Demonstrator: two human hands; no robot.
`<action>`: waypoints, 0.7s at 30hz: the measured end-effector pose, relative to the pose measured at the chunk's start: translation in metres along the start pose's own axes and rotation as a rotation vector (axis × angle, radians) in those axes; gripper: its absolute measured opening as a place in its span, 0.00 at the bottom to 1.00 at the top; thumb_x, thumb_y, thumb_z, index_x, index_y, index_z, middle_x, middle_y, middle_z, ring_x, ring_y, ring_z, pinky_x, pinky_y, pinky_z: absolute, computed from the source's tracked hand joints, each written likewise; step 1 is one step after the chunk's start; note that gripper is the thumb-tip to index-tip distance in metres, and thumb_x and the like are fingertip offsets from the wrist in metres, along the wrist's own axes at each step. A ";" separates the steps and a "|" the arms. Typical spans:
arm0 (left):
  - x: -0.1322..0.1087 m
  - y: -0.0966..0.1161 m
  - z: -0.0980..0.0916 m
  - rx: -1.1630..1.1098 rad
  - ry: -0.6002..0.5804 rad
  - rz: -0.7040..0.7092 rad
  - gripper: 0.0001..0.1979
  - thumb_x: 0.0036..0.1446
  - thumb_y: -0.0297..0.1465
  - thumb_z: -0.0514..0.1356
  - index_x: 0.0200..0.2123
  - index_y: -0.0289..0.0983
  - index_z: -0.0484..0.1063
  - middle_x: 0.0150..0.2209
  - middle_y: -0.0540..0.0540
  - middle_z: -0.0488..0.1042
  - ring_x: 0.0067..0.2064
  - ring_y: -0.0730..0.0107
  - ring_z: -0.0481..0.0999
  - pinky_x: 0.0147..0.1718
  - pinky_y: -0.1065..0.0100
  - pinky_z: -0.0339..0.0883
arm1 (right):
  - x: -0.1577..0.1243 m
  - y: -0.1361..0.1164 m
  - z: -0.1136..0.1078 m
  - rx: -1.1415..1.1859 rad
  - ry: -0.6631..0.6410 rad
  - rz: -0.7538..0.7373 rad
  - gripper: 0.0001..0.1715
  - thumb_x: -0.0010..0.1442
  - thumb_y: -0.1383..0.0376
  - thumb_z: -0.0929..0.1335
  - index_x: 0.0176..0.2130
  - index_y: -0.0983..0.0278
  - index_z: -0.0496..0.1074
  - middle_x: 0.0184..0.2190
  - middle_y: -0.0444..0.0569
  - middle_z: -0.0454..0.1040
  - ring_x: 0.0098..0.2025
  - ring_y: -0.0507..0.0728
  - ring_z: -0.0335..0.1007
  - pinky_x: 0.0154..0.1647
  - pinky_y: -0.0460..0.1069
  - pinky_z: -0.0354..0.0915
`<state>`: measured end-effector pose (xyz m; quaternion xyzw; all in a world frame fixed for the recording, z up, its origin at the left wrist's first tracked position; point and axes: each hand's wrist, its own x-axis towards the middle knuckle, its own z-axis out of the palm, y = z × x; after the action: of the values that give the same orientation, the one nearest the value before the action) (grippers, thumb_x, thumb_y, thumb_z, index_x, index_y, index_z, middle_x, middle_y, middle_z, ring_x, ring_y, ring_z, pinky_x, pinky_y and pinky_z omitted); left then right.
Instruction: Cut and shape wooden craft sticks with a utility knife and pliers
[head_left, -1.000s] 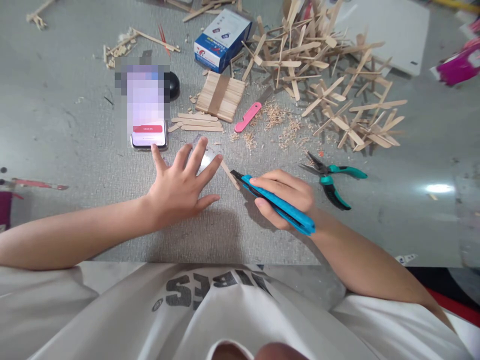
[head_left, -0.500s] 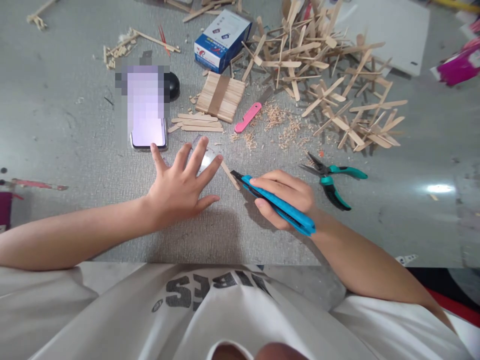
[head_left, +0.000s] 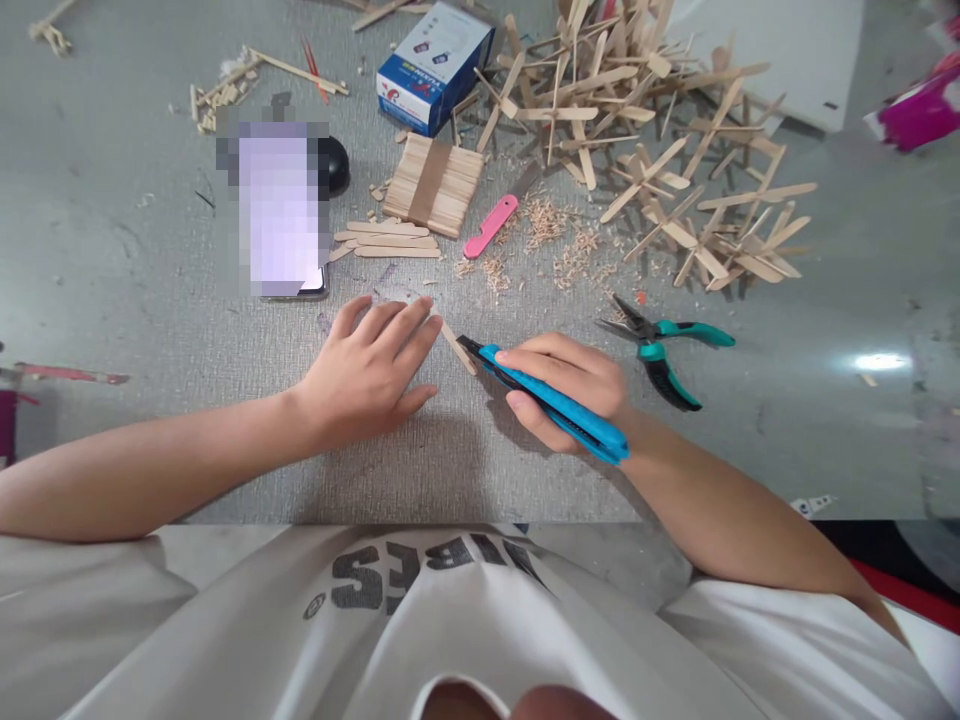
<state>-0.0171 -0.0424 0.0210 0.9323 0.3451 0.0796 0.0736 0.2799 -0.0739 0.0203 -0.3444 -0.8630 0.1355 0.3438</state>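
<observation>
My right hand (head_left: pixel 574 385) is wrapped round a blue utility knife (head_left: pixel 562 405), its dark blade out and pointing up-left. The blade tip is over or against a single wooden craft stick (head_left: pixel 457 347) on the table; contact is hard to tell. My left hand (head_left: pixel 375 370) is open, palm down, fingers apart, with its fingertips close to the upper end of that stick. Above the left hand lie several loose craft sticks (head_left: pixel 394 241) and a banded bundle of sticks (head_left: pixel 452 190). A phone (head_left: pixel 315 280), mostly blurred out, stands up-left of the left hand.
A pink folding knife (head_left: pixel 491 227) lies beside wood shavings (head_left: pixel 551 225). Green-handled pliers (head_left: pixel 656 350) rest open to the right. Crossed-stick pieces (head_left: pixel 592 100) pile up at the back right, near a blue-and-white box (head_left: pixel 435 65). A black round object (head_left: pixel 335 165) sits by the phone.
My left hand has drawn back from the phone, its fingers less spread and more bent. The right hand holds the utility knife nearly still. The view has shifted slightly.
</observation>
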 end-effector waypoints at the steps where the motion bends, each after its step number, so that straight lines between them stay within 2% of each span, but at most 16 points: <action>1: 0.001 -0.002 0.001 -0.012 0.003 0.027 0.34 0.73 0.42 0.59 0.74 0.26 0.66 0.74 0.24 0.67 0.70 0.33 0.71 0.69 0.31 0.63 | 0.000 0.000 0.000 0.000 -0.002 0.000 0.18 0.70 0.64 0.70 0.58 0.64 0.78 0.44 0.55 0.82 0.37 0.58 0.82 0.35 0.51 0.79; 5: 0.002 -0.006 0.005 -0.050 -0.001 0.031 0.35 0.73 0.44 0.58 0.74 0.27 0.66 0.75 0.25 0.67 0.73 0.32 0.67 0.71 0.31 0.60 | 0.000 0.000 0.001 -0.003 -0.008 -0.003 0.19 0.71 0.63 0.70 0.59 0.62 0.77 0.44 0.54 0.82 0.38 0.58 0.82 0.35 0.51 0.79; 11: 0.002 -0.006 0.005 -0.089 -0.020 0.013 0.35 0.73 0.45 0.57 0.75 0.30 0.67 0.75 0.27 0.68 0.74 0.32 0.65 0.72 0.31 0.57 | 0.001 -0.001 0.002 -0.021 -0.006 -0.001 0.19 0.72 0.62 0.69 0.61 0.60 0.76 0.44 0.53 0.83 0.38 0.59 0.82 0.34 0.52 0.79; 21: 0.003 -0.003 0.002 -0.009 0.007 0.009 0.34 0.72 0.46 0.56 0.72 0.29 0.69 0.73 0.25 0.70 0.71 0.32 0.69 0.66 0.35 0.64 | 0.003 -0.003 0.016 0.043 0.071 0.016 0.20 0.69 0.62 0.71 0.58 0.62 0.77 0.44 0.53 0.83 0.39 0.59 0.81 0.38 0.53 0.79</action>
<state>-0.0168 -0.0382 0.0188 0.9332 0.3408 0.0850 0.0763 0.2655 -0.0740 0.0115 -0.3484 -0.8444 0.1441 0.3806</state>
